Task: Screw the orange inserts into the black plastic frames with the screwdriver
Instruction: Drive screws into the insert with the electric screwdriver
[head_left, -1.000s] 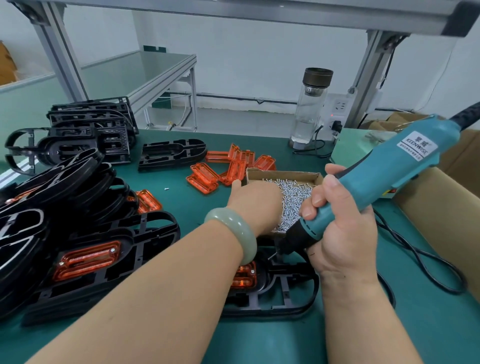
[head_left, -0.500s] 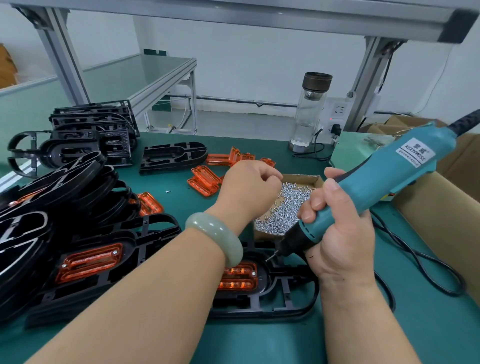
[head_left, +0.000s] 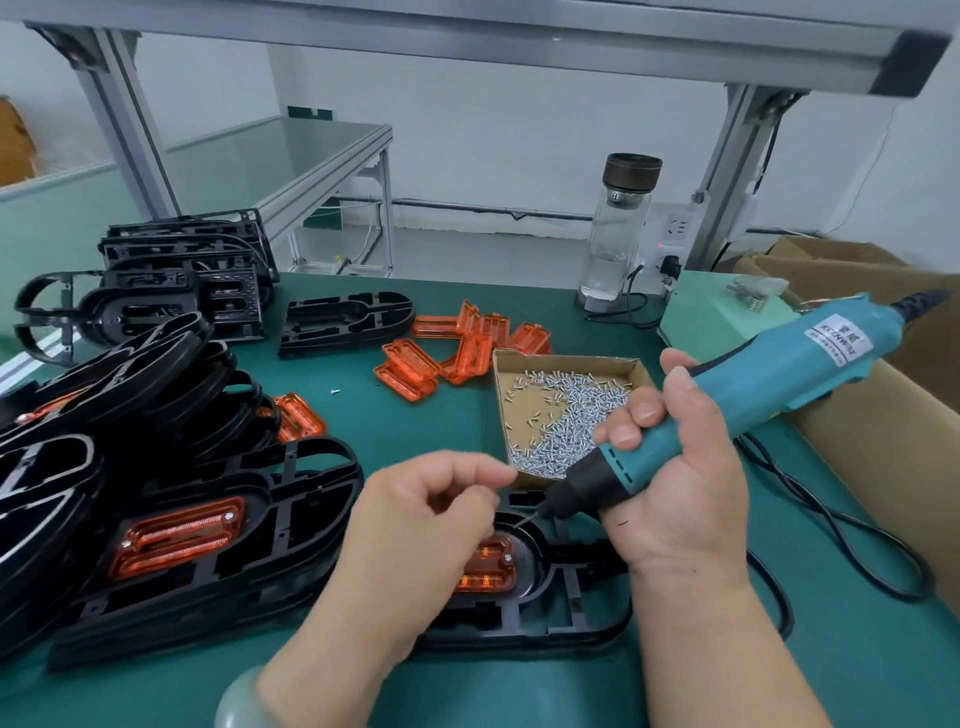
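Observation:
A black plastic frame (head_left: 571, 613) lies flat on the green mat right in front of me, with an orange insert (head_left: 488, 569) seated in it and one screw showing at the insert's right end. My right hand (head_left: 675, 483) grips the teal electric screwdriver (head_left: 779, 374), whose bit points down-left just above the frame's curved rim. Over the insert, my left hand (head_left: 426, 519) has its fingers curled and its fingertips pinched together close to the bit, apparently on a small screw that the fingers hide.
A cardboard tray (head_left: 563, 358) of silver screws sits just behind the frame. Loose orange inserts (head_left: 462, 353) lie beyond it. Black frames (head_left: 104, 395) are stacked at the left, one (head_left: 291, 519) fitted with an insert. Also here: a glass bottle (head_left: 618, 234), a big cardboard box (head_left: 883, 467) and the screwdriver cable (head_left: 831, 530).
My left hand left the screw tray and came back toward me, down over the frame beside the bit. The screwdriver has stayed over the frame.

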